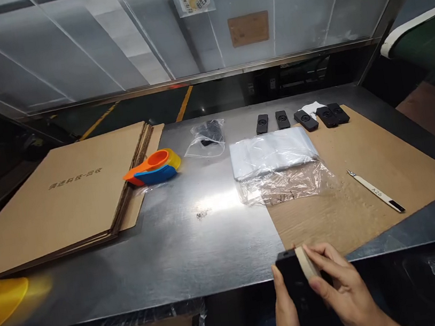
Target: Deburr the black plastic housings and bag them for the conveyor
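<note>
Bare hands at work at the near edge of a metal table [182,254]: a person grasps a black device [300,291] at the table's 5 o'clock side, its upper end tipped up and away from the body. The left hand [286,312] cups the device from its left side, thumb laid along the edge. The right hand [351,292] pinches a pale beige block [306,262], perhaps a sponge or a roll, between thumb and bent fingers, against the device's upper right side; the dark surface makes the exact contact hard to read.

Directions from the hands: at 12 o'clock lie clear plastic bags [272,152], overlapping a flat cardboard sheet [385,150]. Beyond them, from 12 to 1 o'clock, five small black units [282,119] sit in a loose row, the three on the right near a white scrap [315,108]. A pale-handled cutter [375,192] marked A26 rests on the sheet at 2 o'clock. A small clear bag [213,131] with dark contents lies at 11 o'clock. An orange-and-blue tape dispenser [153,169] sits at 10 o'clock, beside a cardboard stack [64,200], and a yellow tape roll [4,303] at 9.
</note>
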Tool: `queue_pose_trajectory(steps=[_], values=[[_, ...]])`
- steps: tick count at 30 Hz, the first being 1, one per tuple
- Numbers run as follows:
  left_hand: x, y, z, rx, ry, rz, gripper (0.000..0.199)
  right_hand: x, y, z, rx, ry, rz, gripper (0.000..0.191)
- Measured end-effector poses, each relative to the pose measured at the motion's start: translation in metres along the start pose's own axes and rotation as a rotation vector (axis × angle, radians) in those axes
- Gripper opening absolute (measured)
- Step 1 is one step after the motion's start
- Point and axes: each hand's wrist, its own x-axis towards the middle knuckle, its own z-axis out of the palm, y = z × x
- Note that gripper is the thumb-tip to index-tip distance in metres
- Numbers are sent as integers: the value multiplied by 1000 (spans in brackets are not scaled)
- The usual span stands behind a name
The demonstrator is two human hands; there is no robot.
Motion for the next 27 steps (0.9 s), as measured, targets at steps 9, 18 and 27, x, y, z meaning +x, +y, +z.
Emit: queue_pose_trajectory(steps=[9,18,27], values=[[-1,31,12,-116,249,-60,52,-17,6,-6,-161,-221,-70,43],[1,16,-5,-20,146,-119,46,10,-5,-17,-414,-176,-309,52],[-7,9,-15,462,-79,-224,83,34,13,-30,-451,-64,-131,37]])
